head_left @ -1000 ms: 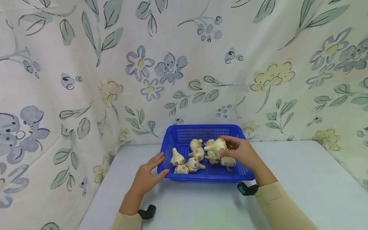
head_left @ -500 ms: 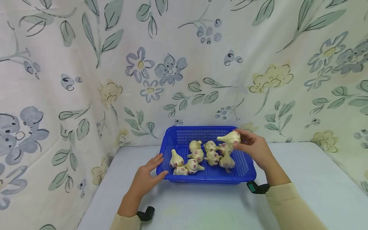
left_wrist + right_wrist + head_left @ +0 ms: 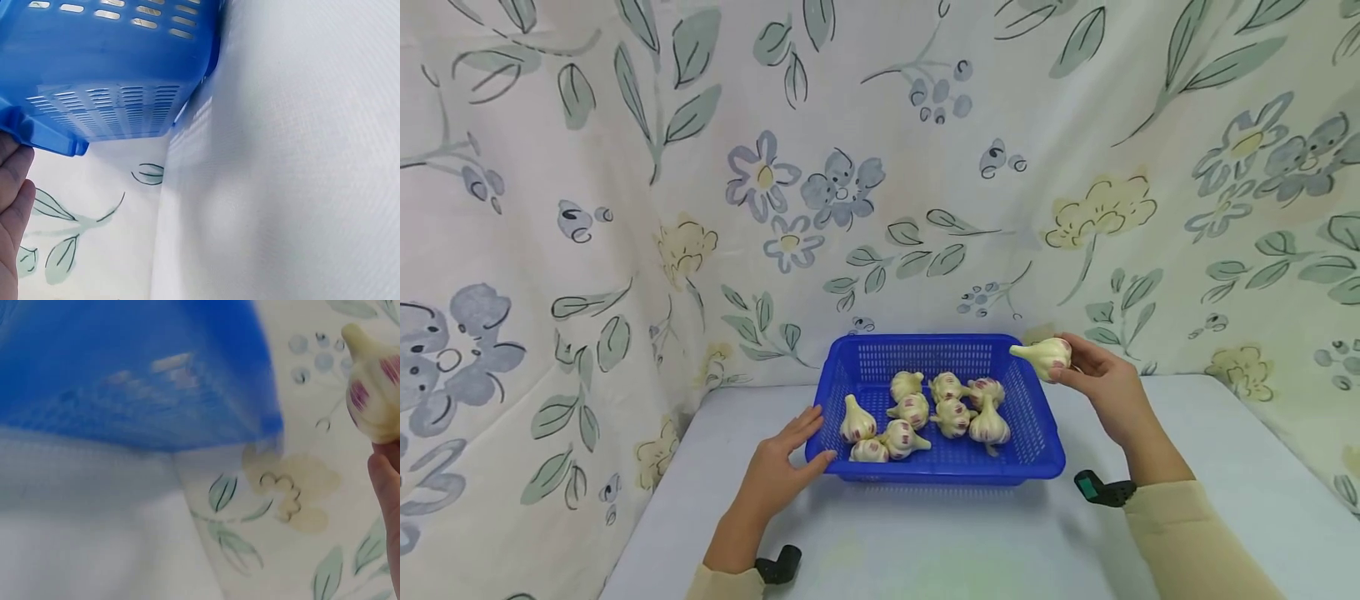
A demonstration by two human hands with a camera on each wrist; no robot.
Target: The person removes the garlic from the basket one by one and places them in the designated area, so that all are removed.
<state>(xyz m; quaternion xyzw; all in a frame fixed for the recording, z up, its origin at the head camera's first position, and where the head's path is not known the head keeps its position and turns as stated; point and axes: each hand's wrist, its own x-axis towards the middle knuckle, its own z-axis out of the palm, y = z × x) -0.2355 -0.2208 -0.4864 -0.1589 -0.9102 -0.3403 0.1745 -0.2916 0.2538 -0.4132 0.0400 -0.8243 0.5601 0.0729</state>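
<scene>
A garlic bulb (image 3: pixel 1049 358) with purple streaks is pinched between the thumb and fingers of my right hand (image 3: pixel 1108 387). It is held above the right rim of the blue plastic basket (image 3: pixel 951 467), its stem pointing left. The right wrist view shows the same garlic bulb (image 3: pixel 375 394) at its right edge, outside the basket wall. Several more garlic bulbs (image 3: pixel 912 411) lie on the basket floor, in the left and middle parts. My left hand (image 3: pixel 778 467) rests at the basket's left rim with fingers extended; in the left wrist view its fingertips (image 3: pixel 17 164) meet that rim.
The basket stands on a white table (image 3: pixel 910 542). A floral cloth (image 3: pixel 880 167) hangs behind it and along the left side. Black wrist cameras are strapped to the left wrist (image 3: pixel 778 565) and the right wrist (image 3: pixel 1103 489).
My right hand has carried the garlic bulb from over the other bulbs out to the right, past the basket's rim. The left hand has stayed at the left rim.
</scene>
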